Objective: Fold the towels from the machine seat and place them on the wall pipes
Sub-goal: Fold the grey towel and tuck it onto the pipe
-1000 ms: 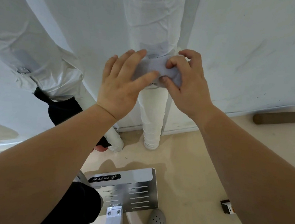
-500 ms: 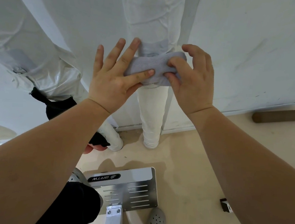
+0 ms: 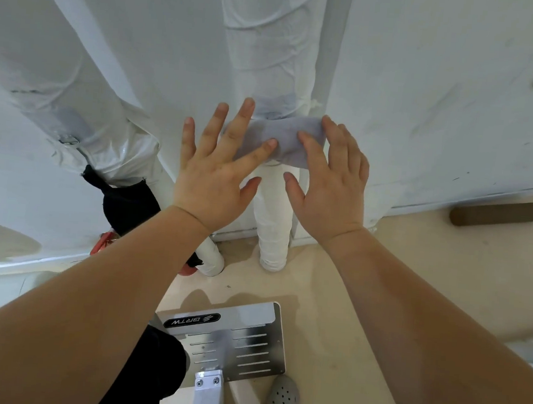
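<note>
We see a pale grey-lavender towel [image 3: 282, 141], plain, no print, centre of frame. Vertical pipe [image 3: 275, 209] behind it: white wrap, with a greyish tape band just above the towel. Slanted pipe [image 3: 72, 103] at left: white glossy wrap, grey patch, black cloth [image 3: 129, 205] tied at its lower end, something red-orange [image 3: 104, 243] below that. Wall [image 3: 427, 87] white with faint scuffs. Floor [image 3: 363, 289] beige. Brown cylinder [image 3: 500, 214] at right edge. Bottom centre: silver metal plate [image 3: 231, 342] with slot pattern and black logo badge. Grey perforated clog [image 3: 281, 400] beside it; black trouser leg [image 3: 163, 366] to its left.
</note>
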Demonstrator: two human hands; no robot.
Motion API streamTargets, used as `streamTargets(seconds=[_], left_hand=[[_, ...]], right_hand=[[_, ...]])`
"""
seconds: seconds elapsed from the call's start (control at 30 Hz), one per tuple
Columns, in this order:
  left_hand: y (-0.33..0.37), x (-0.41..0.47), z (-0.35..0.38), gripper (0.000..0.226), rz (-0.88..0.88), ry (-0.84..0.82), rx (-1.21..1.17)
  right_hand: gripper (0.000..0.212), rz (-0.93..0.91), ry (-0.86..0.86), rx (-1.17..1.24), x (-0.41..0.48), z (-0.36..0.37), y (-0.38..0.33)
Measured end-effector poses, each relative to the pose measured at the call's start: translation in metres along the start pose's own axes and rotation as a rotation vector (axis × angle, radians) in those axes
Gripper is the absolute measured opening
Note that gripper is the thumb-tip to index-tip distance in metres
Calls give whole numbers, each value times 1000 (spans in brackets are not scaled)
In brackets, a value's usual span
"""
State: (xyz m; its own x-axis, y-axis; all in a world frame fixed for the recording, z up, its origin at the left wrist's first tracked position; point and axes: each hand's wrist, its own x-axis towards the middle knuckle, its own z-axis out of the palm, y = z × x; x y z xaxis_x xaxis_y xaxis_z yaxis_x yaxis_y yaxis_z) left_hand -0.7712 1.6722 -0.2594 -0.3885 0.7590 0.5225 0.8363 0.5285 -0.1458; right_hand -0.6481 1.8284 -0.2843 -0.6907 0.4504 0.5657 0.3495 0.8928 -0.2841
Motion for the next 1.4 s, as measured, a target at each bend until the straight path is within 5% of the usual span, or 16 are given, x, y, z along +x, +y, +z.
streamTargets(seconds=[0.23, 0.73, 0.87, 1.1, 1.4], left_hand=[[11, -6, -20, 78, -92, -210, 16], [22, -27, -75, 77, -299, -348, -74], [9, -26, -108, 75, -216, -413, -65], [-52, -56, -120, 77, -72, -547, -81], [-193, -159, -148, 69, 147, -621, -415]], right_hand=[[78, 51, -144, -69, -8, -15, -10], [76, 90, -299, -23, -19, -55, -39], [79, 165, -521, -30, -28, -84, -55], [76, 266, -565, -96, -42, -92, -108], [74, 523, -628, -252, -112, -72, -309]])
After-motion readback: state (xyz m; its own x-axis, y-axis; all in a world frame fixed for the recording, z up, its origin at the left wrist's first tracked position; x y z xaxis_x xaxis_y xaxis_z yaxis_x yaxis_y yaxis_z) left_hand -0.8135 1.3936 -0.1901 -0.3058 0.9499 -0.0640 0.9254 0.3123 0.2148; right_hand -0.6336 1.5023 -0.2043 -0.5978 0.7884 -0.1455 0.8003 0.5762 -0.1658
